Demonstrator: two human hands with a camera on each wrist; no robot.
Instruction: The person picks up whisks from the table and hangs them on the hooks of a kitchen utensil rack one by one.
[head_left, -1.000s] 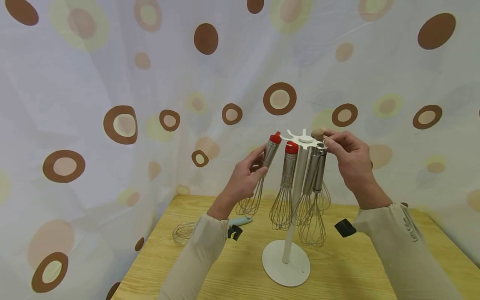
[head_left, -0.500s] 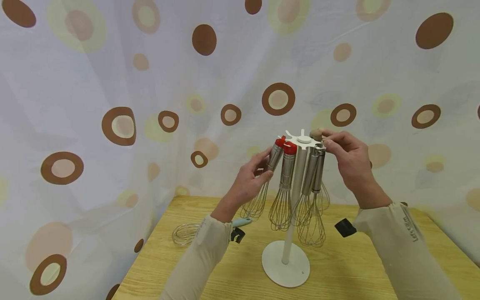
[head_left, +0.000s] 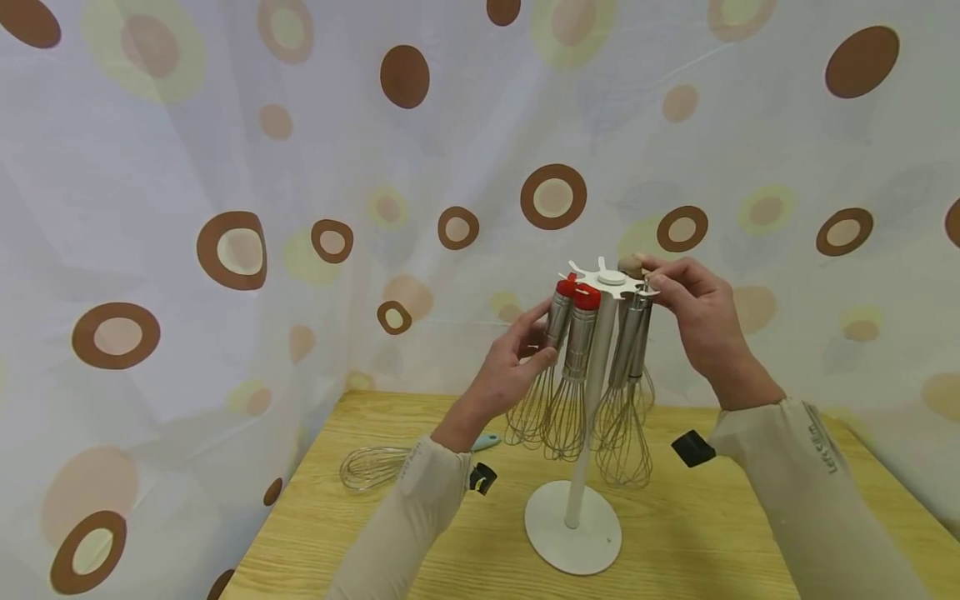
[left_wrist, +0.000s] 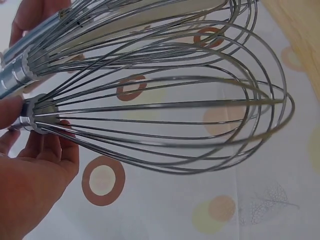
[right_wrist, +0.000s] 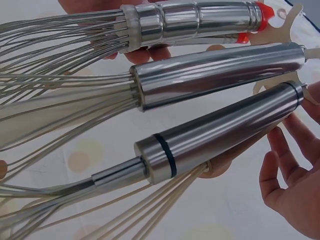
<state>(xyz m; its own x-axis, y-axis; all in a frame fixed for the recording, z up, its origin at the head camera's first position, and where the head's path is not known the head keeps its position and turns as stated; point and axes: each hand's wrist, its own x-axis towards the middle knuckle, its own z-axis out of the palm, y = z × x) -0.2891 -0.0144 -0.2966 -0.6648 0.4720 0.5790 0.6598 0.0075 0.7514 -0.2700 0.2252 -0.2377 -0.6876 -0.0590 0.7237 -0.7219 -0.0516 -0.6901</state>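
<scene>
My left hand [head_left: 510, 371] grips the steel handle of a red-topped whisk [head_left: 558, 315]. That whisk hangs almost upright, its top at the white rack [head_left: 573, 542]. A second red-topped whisk [head_left: 580, 343] hangs right beside it; in the left wrist view their wire loops [left_wrist: 170, 105] overlap. At the rack's right side, my right hand [head_left: 693, 321] pinches near the end of a wooden-handled whisk [right_wrist: 225, 162]. The exact contact of those fingertips is partly hidden. Two plain steel whisks [right_wrist: 215, 127] hang in front of that wooden handle.
A whisk with a light blue handle [head_left: 487, 442] lies on the wooden table [head_left: 675, 542], its middle covered by my left sleeve. A spotted curtain [head_left: 465, 125] stands behind the table. Several hooks radiate from the rack's top [head_left: 611, 278].
My left hand has moved to the right with its red-topped whisk, from clear of the rack to beside the other red-topped one. My right hand has stayed almost in place.
</scene>
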